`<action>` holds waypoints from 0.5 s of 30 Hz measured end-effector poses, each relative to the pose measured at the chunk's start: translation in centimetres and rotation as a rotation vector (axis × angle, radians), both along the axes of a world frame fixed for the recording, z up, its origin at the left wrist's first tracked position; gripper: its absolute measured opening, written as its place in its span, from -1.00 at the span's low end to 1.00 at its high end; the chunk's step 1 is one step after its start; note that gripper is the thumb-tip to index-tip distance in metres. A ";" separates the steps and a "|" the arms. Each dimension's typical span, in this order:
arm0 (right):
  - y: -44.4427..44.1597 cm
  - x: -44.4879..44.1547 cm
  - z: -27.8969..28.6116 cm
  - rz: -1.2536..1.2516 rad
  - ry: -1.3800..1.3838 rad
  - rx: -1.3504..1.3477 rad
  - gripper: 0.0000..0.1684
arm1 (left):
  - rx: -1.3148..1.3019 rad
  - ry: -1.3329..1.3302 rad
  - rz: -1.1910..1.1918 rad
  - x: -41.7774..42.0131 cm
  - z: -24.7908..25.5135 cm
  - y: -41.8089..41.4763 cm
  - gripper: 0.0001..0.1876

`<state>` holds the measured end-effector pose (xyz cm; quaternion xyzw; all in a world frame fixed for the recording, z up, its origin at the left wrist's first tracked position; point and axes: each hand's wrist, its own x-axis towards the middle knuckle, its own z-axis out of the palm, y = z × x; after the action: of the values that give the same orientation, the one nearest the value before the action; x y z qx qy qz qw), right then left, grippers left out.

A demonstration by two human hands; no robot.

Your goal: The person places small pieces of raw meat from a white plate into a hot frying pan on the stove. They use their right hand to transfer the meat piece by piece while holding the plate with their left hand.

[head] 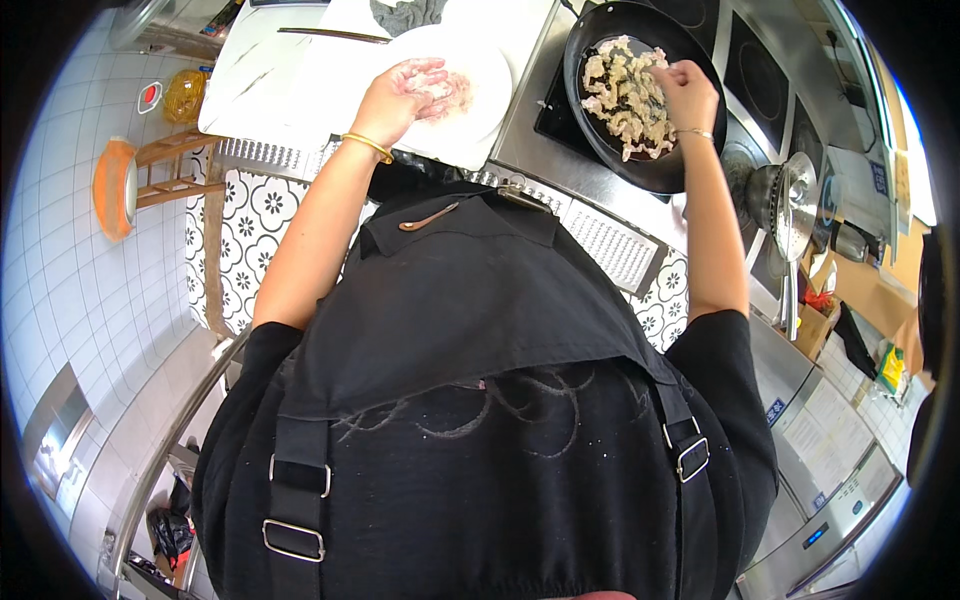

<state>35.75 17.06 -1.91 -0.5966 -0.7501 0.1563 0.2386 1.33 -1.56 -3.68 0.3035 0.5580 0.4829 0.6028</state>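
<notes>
My left hand (397,97) is over a large white plate (491,64), its fingers apart and smeared with pale coating. Beside the fingertips lies a small patch of pinkish, coated raw meat (459,94) on the plate. On the right, a black frying pan (631,176) sits on the cooktop. Many pale, battered-looking meat pieces (626,97) are spread across its dark, shiny bottom. Above the pan's right side is my right hand (688,94), with fingertips drawn together near the pieces. Whether a piece is between them is hidden.
Chopsticks (334,34) and a grey cloth (409,15) lie behind the plate. A metal strainer with a handle (795,202) rests over a pot at the right. Left of the worktop are a bottle of yellow oil (184,96) and a wooden stool (180,161).
</notes>
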 end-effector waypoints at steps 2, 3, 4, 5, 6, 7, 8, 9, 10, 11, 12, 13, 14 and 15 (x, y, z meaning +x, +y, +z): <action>2.9 3.8 -1.9 -0.056 -0.104 0.017 -0.65 | -0.042 -0.003 -0.013 0.3 0.4 0.2 -0.62; 4.2 5.0 -2.9 -0.087 -0.123 -0.006 -0.64 | -0.066 0.004 -0.010 0.3 0.6 0.1 -0.63; 5.2 5.6 -3.4 -0.081 -0.155 0.000 -0.64 | -0.075 0.021 -0.002 0.3 0.8 0.0 -0.64; 5.9 6.3 -4.1 -0.094 -0.189 0.003 -0.64 | -0.083 0.037 0.003 0.3 0.9 -0.1 -0.65; 6.1 6.0 -4.0 -0.124 -0.213 -0.010 -0.64 | -0.091 0.052 0.011 0.3 1.0 -0.1 -0.66; 6.3 5.8 -3.8 -0.157 -0.238 -0.023 -0.64 | -0.085 0.089 0.009 0.2 0.9 -0.1 -0.65; 6.2 5.7 -3.6 -0.146 -0.171 0.016 -0.64 | -0.078 0.125 0.004 0.1 0.6 -0.1 -0.65; 5.6 4.6 -3.0 -0.131 -0.103 0.055 -0.64 | -0.072 0.161 0.004 -0.1 0.4 -0.1 -0.64; 4.6 3.2 -2.1 -0.117 -0.036 0.094 -0.64 | -0.051 0.114 0.013 -0.1 0.5 -0.1 -0.63; 2.8 1.2 -0.7 -0.066 0.090 0.087 -0.69 | -0.032 0.067 0.022 0.0 0.6 -0.1 -0.62; 2.1 0.0 -2.0 0.060 0.292 0.059 -0.73 | -0.014 0.030 0.036 0.2 0.8 -0.2 -0.61; -0.7 -3.3 0.1 0.096 0.344 -0.147 -0.79 | 0.018 -0.033 0.032 0.3 1.0 -0.4 -0.60; -2.8 -5.2 -0.2 0.245 0.527 -0.220 -0.78 | 0.057 -0.106 -0.003 0.8 1.3 0.0 -0.59; -5.1 -7.3 0.9 0.292 0.428 -0.418 -0.75 | 0.094 -0.177 -0.032 1.2 1.6 0.3 -0.58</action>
<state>28.40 11.95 -1.00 -0.4723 -0.7123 0.4612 0.2385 2.49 -1.28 -2.11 0.2962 0.4744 0.5239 0.6424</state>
